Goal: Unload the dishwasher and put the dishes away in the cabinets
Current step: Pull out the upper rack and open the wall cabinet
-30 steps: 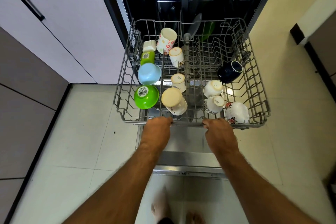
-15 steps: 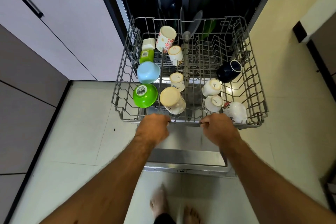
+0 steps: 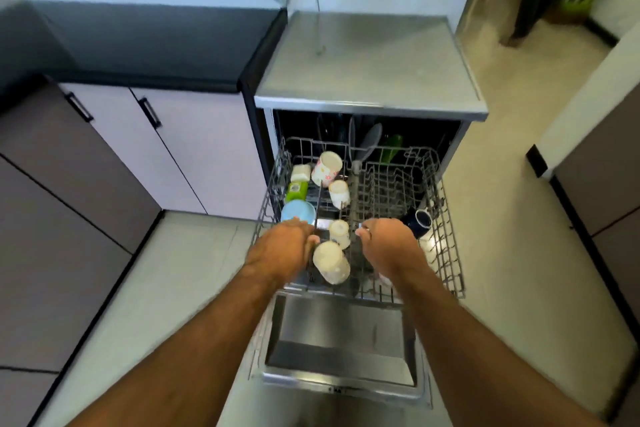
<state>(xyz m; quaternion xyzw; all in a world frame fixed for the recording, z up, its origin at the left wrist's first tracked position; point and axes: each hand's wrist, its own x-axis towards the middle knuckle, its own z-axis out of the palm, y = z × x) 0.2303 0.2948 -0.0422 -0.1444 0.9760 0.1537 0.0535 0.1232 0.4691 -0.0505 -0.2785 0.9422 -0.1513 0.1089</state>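
Two hands over the pulled-out dishwasher rack (image 3: 446, 246): left hand (image 3: 282, 250) and right hand (image 3: 389, 243) reach among cups; whether either grip grasps anything cannot be told.

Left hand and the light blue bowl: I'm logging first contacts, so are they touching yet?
Cannot tell. In the head view the left hand overlaps the light blue bowl's near edge, hiding any contact or gap; the frame is also motion-blurred.

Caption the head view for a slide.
Both hands, left and right, reach into the pulled-out dishwasher rack loaded with upturned cups.
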